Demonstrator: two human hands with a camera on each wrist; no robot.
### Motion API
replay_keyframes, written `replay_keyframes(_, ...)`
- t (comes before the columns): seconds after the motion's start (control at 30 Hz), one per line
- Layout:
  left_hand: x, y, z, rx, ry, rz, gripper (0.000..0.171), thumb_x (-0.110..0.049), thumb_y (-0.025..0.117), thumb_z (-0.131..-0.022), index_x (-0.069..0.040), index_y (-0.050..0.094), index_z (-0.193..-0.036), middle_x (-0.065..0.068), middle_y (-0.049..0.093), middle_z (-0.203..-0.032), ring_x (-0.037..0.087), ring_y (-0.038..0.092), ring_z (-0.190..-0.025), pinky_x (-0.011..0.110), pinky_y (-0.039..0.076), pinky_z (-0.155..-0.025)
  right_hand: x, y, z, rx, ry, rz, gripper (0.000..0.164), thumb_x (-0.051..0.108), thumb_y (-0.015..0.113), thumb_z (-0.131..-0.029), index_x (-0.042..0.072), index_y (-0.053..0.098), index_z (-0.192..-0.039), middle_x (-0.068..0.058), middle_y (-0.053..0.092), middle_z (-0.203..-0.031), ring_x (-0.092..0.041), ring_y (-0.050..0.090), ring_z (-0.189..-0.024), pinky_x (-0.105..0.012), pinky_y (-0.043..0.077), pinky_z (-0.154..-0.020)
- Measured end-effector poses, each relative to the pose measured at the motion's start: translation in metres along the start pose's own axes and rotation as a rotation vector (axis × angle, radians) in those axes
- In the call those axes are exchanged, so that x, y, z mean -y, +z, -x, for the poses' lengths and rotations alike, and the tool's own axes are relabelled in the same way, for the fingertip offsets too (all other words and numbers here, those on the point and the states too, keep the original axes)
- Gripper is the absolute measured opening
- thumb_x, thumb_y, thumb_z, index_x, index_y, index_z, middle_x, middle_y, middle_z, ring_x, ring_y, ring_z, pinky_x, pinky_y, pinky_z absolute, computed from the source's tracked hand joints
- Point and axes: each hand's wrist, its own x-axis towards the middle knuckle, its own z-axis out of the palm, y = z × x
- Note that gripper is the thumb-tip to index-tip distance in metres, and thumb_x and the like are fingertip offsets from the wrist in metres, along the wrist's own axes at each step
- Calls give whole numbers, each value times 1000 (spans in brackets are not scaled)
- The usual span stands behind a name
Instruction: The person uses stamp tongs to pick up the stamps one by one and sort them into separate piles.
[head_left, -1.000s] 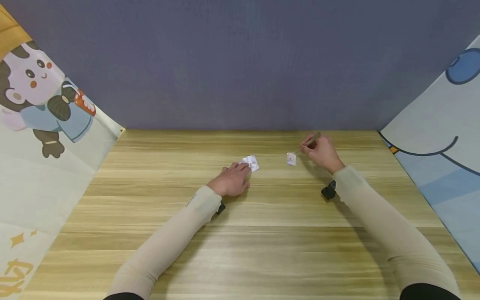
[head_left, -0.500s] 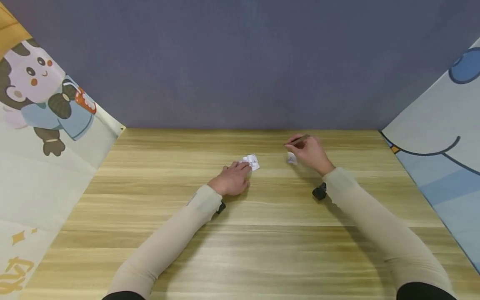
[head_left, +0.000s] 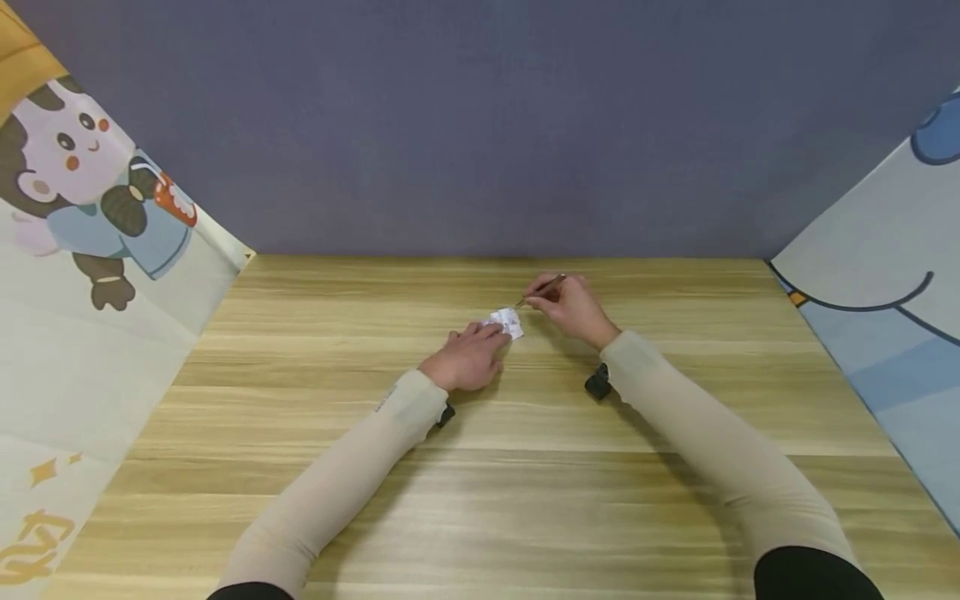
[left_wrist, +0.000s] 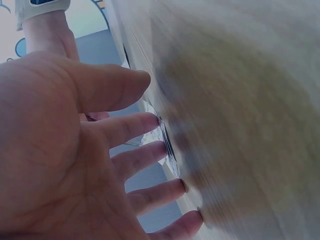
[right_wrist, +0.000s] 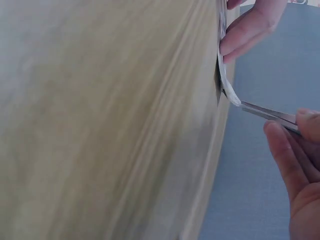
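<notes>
A small overlapping stack of white, printed paper-like pieces (head_left: pixel 508 322) lies flat near the table's back. The fingertips of my left hand (head_left: pixel 467 358) rest on its left part, fingers spread and nearly straight. My right hand (head_left: pixel 573 308) pinches metal tweezers (right_wrist: pixel 270 115) between thumb and fingers. In the head view the tweezers point left and down at the stack's upper right corner. The right wrist view shows their tips at the end of the white piece (right_wrist: pixel 230 92), which curves up off the tabletop. Whether the tips grip it, I cannot tell.
The wood-grain table (head_left: pixel 480 500) extends towards me on all sides of the hands. A dark blue-grey panel (head_left: pixel 480 125) stands behind it. Cartoon-printed sheets flank it on the left (head_left: pixel 97 350) and right (head_left: pixel 885 275). A black wrist camera (head_left: pixel 597 382) sits below the right wrist.
My right hand has moved left with the tweezers, to the stack. The single small piece seen earlier on the right is out of sight where the right hand is. My left hand has stayed put.
</notes>
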Motion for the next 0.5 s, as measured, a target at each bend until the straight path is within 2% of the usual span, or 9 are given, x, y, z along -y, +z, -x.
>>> replay_keyframes(0.3, -1, 0, -1, -2, 3, -10, 54, -31, 46, -99, -19, 30, -149, 3, 18, -155, 27, 15, -141, 53, 23, -107, -1, 4, -4, 9, 13, 20, 8, 11, 69, -87, 6, 71, -92, -1, 68, -87, -11, 64, -75, -25, 53, -68)
replay_keyframes(0.5, -1, 1, -1, -3, 0, -2, 55, -31, 47, -99, -19, 29, -150, 3, 17, -156, 28, 13, -141, 53, 21, -107, 0, 5, -3, -7, 43, -18, 9, 13, 66, -90, 6, 70, -94, 0, 67, -86, -14, 65, -75, -28, 53, -64)
